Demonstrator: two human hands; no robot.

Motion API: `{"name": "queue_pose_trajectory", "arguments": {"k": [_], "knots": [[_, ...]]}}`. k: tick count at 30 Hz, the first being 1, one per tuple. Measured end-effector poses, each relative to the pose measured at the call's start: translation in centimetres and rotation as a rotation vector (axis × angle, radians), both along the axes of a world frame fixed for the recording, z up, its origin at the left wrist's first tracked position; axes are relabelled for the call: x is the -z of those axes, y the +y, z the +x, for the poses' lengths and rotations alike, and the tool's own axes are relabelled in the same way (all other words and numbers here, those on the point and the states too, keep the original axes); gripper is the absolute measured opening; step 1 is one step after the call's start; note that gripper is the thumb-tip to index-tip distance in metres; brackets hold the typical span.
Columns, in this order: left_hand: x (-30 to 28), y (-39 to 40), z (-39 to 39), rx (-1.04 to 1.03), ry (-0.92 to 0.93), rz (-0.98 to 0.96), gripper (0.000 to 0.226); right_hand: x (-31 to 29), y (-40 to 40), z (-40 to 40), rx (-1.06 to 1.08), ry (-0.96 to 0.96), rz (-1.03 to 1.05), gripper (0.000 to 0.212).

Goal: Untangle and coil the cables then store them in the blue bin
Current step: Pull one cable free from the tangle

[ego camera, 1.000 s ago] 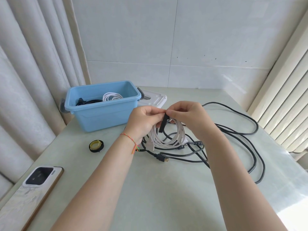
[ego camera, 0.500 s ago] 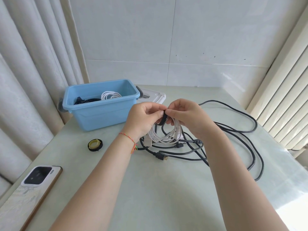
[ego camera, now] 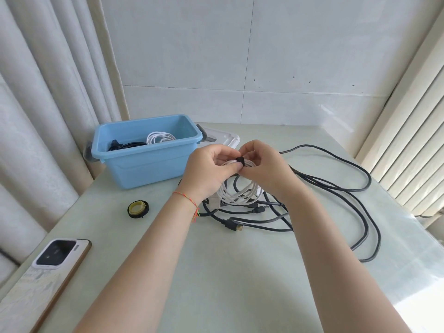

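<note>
The coiled white round-jacket cable (ego camera: 236, 192) hangs in several loose loops above the pale green table (ego camera: 216, 272), raised between both hands just in front of the blue plastic bin (ego camera: 144, 159). A short black fastening strap (ego camera: 240, 161) encircles the top of the loops. The left hand (ego camera: 211, 174) pinches the bundle at the strap with thumb and curled fingers; the right hand (ego camera: 262, 169) pinches the strap from the other side. Both grips are narrow and closed on the same point.

The coil appears light and limp: the loops sag under their own weight and would likely spread if released before the strap is secured. The jacket looks smooth, so a slack pinch may let single turns slip. The best hold is judged to be at the strapped section, where all turns are gathered.

Below the coil lies a long black cable (ego camera: 336, 188) in a tangle, with a black connector with a gold tip (ego camera: 234, 226) near the front. This cable looks thicker and stiffer.

The bin already contains a white coil (ego camera: 159, 138) and a dark cable (ego camera: 127, 145). A white lid (ego camera: 228, 138) lies behind the bin. A black-and-yellow round cap (ego camera: 138, 208) and a white smartphone (ego camera: 45, 267) rest to the left.
</note>
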State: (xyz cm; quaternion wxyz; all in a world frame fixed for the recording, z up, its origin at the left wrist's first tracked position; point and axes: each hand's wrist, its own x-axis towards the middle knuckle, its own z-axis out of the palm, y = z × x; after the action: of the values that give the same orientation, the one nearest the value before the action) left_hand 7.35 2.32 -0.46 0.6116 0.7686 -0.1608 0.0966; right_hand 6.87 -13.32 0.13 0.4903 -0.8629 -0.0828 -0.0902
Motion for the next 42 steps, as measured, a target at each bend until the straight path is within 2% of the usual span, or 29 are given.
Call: {"name": "queue_pose_trajectory", "arguments": {"k": [2, 5, 12, 19, 22, 25, 30, 34, 36, 42], "knots": [[0.1, 0.0, 0.1, -0.011, -0.014, -0.003, 0.027, -0.1, 0.0, -0.1, 0.046, -0.052, -0.05, 0.015], [0.1, 0.0, 0.2, -0.028, -0.025, -0.034, 0.028, -0.3, 0.0, -0.3, 0.02, -0.022, 0.031, 0.011], [0.5, 0.0, 0.5, -0.045, 0.029, -0.097, 0.026, -0.7, -0.5, -0.5, -0.119, 0.12, 0.299, 0.034], [0.5, -0.1, 0.6, -0.043, 0.08, -0.129, 0.021, -0.7, -0.6, -0.6, -0.101, 0.06, 0.368, 0.021], [0.4, -0.1, 0.4, -0.032, 0.128, -0.177, 0.019, -0.7, -0.5, -0.4, -0.086, 0.037, 0.427, 0.025], [0.5, -0.2, 0.4, 0.016, 0.168, -0.191, 0.016, -0.8, -0.8, -0.4, -0.105, 0.033, 0.391, 0.031], [0.4, 0.0, 0.5, 0.039, 0.233, -0.235, 0.006, -0.9, -0.5, -0.7, -0.081, -0.032, 0.168, 0.022], [-0.2, 0.5, 0.4, 0.128, 0.441, -0.443, 0.01, -0.8, -0.3, -0.8, -0.057, -0.05, 0.187, 0.025], [-0.3, 0.6, 0.4, 0.142, 0.479, -0.497, 0.011, -0.8, -0.5, -0.8, -0.071, -0.015, 0.225, 0.025], [-0.3, 0.5, 0.4, 0.08, 0.383, -0.391, 0.012, -1.1, -0.6, -1.1, -0.102, 0.031, 0.321, 0.007]]}}
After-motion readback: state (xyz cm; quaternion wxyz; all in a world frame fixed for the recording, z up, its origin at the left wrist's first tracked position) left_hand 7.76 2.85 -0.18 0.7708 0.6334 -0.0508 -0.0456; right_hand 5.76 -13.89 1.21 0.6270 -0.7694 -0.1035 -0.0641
